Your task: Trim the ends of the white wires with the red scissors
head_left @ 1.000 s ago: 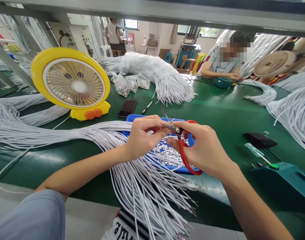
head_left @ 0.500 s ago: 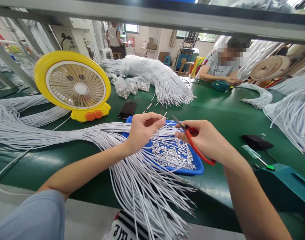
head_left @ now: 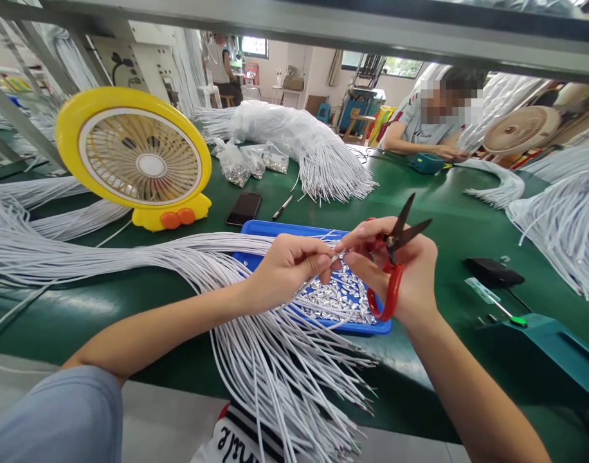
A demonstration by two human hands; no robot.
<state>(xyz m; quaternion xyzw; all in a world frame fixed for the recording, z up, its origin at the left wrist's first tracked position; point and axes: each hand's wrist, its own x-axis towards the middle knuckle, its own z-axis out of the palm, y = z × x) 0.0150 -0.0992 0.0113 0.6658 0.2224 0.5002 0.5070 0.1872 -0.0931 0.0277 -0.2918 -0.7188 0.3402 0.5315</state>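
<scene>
My left hand [head_left: 294, 265] pinches a white cable [head_left: 341, 252] close to its end, above the blue tray [head_left: 260, 228]. My right hand [head_left: 410, 270] keeps red-handled scissors [head_left: 395, 273] hooked in the palm, their blades spread and pointing up and away. Its thumb and forefinger meet at the cable's tip, almost touching the left fingertips. Small silvery metal pieces [head_left: 343, 299] lie loose in the tray. A thick bundle of white cables [head_left: 256, 341] runs from the left under my left forearm and fans out over the table's front edge.
A yellow duck-shaped fan [head_left: 169, 215] stands left, with a phone [head_left: 244, 209] and a pen [head_left: 282, 207] beyond the tray. Bags of metal parts [head_left: 236, 170] and a wrapped cable bundle [head_left: 280, 125] lie behind. A teal machine [head_left: 550, 347] sits right; a co-worker [head_left: 420, 125] works across the table.
The scissors have swung from pointing at the cable to blades up in my right palm. My right fingers have come to the cable's end, and my left hand has moved slightly right and down.
</scene>
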